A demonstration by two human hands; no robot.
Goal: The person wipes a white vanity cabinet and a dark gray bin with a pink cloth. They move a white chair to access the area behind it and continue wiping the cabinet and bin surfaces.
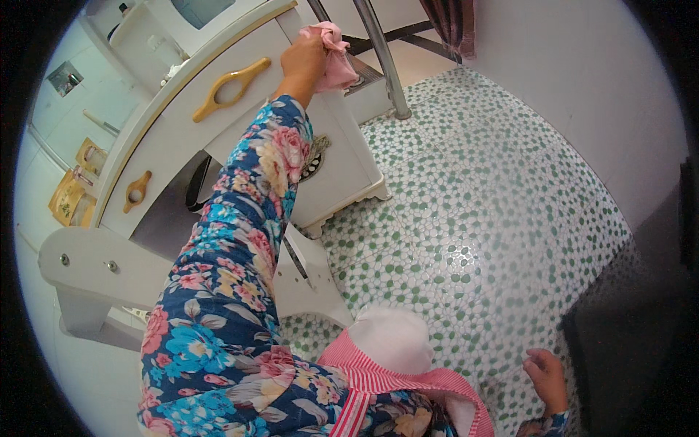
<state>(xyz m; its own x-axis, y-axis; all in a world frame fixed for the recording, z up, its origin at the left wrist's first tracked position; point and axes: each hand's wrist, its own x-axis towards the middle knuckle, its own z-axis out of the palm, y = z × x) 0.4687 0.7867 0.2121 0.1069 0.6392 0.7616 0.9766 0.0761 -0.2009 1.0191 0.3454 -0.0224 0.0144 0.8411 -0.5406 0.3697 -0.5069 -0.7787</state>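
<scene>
My left hand (303, 60) is stretched out to the top of the view and grips a crumpled pink cloth (337, 65). It is at the corner of a white dresser with drawers (246, 43), and the cloth hangs by that end. Yellow ring-shaped handles (232, 89) sit on the drawer fronts. A floral sleeve covers the arm and hides part of the dresser. At the lower right, my right hand (546, 377) hangs over the floor with loosely curled fingers and nothing seen in it. A pink-striped apron (371, 371) shows at the bottom.
A metal post (382, 60) stands on the green-and-white pebble-patterned floor (437, 218) beyond the dresser. A white chair-like frame with bolts (109, 262) is at the left. A brown curtain (453, 27) hangs at the top, beside a white wall (573, 71). Bottles and small items stand on the left.
</scene>
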